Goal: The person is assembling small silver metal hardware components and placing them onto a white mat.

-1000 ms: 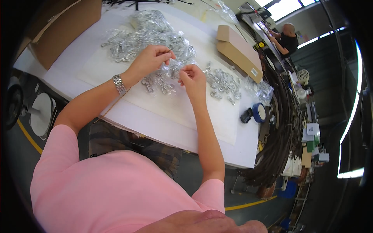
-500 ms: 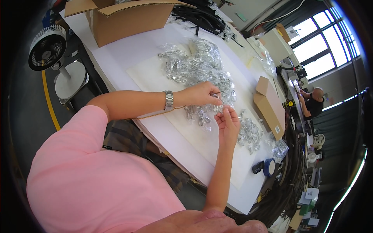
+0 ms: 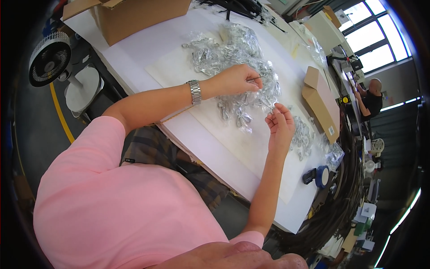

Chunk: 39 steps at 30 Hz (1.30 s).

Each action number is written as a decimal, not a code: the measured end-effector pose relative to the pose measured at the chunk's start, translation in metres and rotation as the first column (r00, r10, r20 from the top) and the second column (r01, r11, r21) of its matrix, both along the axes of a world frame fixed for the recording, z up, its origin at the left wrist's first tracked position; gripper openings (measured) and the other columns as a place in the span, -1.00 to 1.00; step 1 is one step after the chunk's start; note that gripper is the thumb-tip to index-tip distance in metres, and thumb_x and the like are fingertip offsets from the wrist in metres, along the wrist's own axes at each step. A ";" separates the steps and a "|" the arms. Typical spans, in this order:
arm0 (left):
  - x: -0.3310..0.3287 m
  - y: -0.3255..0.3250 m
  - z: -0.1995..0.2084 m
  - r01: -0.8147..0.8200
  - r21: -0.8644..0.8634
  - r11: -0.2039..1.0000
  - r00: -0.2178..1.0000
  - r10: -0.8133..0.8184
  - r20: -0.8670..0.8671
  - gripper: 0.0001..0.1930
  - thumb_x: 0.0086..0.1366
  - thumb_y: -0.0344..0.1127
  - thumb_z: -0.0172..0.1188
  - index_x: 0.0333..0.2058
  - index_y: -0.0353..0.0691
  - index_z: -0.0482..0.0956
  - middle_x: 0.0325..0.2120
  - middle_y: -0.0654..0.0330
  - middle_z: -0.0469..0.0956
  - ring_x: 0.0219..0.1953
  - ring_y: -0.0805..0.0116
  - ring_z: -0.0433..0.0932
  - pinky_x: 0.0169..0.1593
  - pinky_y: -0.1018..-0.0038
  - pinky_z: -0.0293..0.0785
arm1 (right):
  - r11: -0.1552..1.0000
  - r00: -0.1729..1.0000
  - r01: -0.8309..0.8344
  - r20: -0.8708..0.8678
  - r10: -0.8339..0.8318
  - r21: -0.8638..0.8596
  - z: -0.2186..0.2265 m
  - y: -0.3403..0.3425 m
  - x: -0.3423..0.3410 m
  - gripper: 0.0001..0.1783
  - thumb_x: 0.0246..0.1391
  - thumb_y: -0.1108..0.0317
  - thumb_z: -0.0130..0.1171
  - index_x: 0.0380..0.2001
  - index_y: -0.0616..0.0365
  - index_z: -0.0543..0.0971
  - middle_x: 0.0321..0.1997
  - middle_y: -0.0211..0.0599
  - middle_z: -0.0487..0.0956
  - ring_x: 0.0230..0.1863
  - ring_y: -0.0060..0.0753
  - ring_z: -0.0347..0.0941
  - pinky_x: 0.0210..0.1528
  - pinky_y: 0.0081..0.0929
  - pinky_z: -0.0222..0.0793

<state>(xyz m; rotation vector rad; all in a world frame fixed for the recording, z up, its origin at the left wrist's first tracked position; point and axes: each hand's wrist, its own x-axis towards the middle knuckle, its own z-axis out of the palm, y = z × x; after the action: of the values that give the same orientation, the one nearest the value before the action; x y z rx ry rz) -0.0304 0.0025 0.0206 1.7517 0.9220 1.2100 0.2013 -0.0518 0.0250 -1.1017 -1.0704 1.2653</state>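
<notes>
My left hand [image 3: 234, 81], with a metal watch [image 3: 194, 92] on its wrist, is closed on a thin dark rod [image 3: 255, 79] that juts past the fingertips. To its right my right hand [image 3: 281, 127] pinches a small silver metal hook [image 3: 268, 104] between thumb and forefinger, the other fingers curled. Both hands are above the table, a short gap between them. Just beyond them lies a heap of silver hooks in clear plastic bags [image 3: 242, 49]. A smaller pile of silver hooks [image 3: 303, 138] lies beyond my right wrist.
A large cardboard box [image 3: 139, 20] stands at the table's far left, an open, flatter carton [image 3: 320, 107] at the right. A blue tape roll [image 3: 322, 176] lies near the right edge. A fan [image 3: 50, 65] stands left of the table [image 3: 210, 157]. Another person [image 3: 371, 101] sits farther right.
My hands have moved apart. The left, with the rod, is farther from the hook; the right has shifted right with the hook in its fingers. The view has also shifted slightly.
</notes>
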 end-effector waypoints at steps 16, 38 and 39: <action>0.012 -0.018 0.011 0.112 -0.187 0.976 0.993 -0.114 -0.001 -0.70 0.31 -0.13 0.35 -0.47 -0.24 0.62 -0.63 0.37 0.56 -0.59 0.66 0.40 -0.47 0.61 0.27 | 0.984 0.965 -0.096 0.257 0.056 0.149 0.007 -0.012 -0.021 -0.72 0.30 0.41 0.21 0.00 0.35 0.57 -0.37 -0.38 0.60 -0.38 -0.56 0.55 -0.28 -0.59 0.49; 0.009 -0.006 0.011 0.215 -0.290 0.933 0.977 -0.208 0.052 -0.78 0.42 -0.20 0.23 -0.11 -0.22 0.60 -0.49 0.49 0.49 -0.68 0.85 0.11 -0.66 0.71 -0.08 | 0.978 0.982 -0.177 -0.041 0.183 0.108 -0.011 0.006 -0.010 -0.80 0.23 0.41 0.25 -0.18 0.32 0.53 -0.35 -0.19 0.67 -0.36 -0.37 0.67 -0.30 -0.43 0.66; 0.006 0.004 -0.003 0.205 -0.269 0.941 0.976 -0.216 -0.012 -0.77 0.44 -0.19 0.22 -0.12 -0.22 0.61 -0.49 0.49 0.49 -0.68 0.85 0.11 -0.66 0.72 -0.08 | 0.977 0.982 -0.183 -0.025 0.187 0.107 -0.007 0.005 -0.009 -0.81 0.22 0.43 0.25 -0.19 0.34 0.54 -0.37 -0.19 0.67 -0.38 -0.37 0.67 -0.32 -0.44 0.66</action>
<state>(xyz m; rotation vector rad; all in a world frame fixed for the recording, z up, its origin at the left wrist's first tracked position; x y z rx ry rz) -0.0249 0.0065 0.0178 1.6164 0.8533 0.8712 0.1923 -0.0468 0.0176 -0.9143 -1.2210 1.3529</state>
